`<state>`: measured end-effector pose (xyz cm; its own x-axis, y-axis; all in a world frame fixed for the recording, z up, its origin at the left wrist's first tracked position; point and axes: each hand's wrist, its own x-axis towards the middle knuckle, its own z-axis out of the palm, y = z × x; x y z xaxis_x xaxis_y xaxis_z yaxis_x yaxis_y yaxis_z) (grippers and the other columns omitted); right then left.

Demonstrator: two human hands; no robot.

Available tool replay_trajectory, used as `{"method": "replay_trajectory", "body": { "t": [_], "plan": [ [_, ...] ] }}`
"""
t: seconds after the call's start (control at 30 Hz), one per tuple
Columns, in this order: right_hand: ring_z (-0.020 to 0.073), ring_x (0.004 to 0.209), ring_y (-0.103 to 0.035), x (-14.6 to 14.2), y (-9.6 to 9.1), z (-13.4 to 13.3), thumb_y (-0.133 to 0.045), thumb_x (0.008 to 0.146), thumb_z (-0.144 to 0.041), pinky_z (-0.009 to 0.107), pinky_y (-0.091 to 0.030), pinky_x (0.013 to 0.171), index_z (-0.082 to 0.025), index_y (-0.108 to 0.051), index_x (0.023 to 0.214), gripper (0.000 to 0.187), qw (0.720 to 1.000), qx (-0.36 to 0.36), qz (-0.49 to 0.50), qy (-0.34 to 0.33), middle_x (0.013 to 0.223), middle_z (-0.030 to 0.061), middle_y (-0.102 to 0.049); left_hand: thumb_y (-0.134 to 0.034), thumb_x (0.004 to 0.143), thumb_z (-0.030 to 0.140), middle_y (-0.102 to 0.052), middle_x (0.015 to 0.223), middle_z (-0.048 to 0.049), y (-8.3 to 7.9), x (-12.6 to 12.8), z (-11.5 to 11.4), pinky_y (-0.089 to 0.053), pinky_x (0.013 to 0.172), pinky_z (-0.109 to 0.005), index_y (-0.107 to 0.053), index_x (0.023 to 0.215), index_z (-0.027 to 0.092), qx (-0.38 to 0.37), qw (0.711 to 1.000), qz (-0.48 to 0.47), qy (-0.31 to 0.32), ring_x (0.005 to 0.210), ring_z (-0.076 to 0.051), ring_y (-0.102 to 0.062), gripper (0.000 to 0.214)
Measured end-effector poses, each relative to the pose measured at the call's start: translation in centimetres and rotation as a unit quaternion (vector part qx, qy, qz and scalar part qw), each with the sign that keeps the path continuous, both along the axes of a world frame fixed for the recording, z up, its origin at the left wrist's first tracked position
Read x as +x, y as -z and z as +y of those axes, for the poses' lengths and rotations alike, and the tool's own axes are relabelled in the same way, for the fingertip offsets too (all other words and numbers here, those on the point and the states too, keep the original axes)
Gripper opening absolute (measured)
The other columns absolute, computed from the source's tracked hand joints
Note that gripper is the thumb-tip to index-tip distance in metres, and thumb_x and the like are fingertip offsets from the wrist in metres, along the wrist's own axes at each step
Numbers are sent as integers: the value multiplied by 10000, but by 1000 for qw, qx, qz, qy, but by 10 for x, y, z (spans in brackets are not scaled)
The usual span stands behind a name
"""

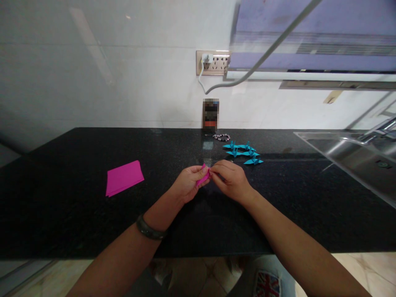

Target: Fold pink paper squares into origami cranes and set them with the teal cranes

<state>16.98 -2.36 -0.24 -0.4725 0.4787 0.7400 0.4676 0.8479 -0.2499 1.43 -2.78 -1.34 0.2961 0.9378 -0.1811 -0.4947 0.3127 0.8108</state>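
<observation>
My left hand (188,182) and my right hand (232,178) meet above the black counter (77,214), both pinched on a small folded pink paper piece (204,176). The fingertips of both hands close on it from either side. A dark bracelet sits on my left wrist. A stack of pink paper sheets (123,177) lies flat on the counter to the left of my hands. Several teal folded paper cranes (244,152) stand just beyond my right hand.
A bead bracelet (221,137) and a small dark object (210,115) sit by the white tiled wall. A wall socket (213,62) holds a white plug and cable. A steel sink (355,159) lies at the right. The counter's front edge runs near my forearms.
</observation>
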Motion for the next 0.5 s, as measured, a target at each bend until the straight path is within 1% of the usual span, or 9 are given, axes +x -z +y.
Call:
{"method": "replay_trajectory", "body": {
  "t": [0.3, 0.5],
  "plan": [
    [142, 737, -550, -1, -1, -1, -481, 786, -162, 270, -458, 669, -162, -572, 796, 91, 1000, 2, -13, 2, 779, 65, -598, -707, 615, 240, -598, 650, -9, 2, 1, 0, -446, 612, -182, -625, 687, 107, 29, 999, 16, -15, 604, -62, -545, 172],
    [136, 719, -546, -2, 1, 0, -473, 788, -167, 269, -459, 655, -178, -568, 782, 96, 1000, 6, -2, 3, 767, 53, -593, -699, 624, 247, -606, 665, -18, -1, 1, -1, -448, 638, -191, -634, 693, 105, 31, 999, 27, -14, 617, -69, -551, 171]
  ]
}}
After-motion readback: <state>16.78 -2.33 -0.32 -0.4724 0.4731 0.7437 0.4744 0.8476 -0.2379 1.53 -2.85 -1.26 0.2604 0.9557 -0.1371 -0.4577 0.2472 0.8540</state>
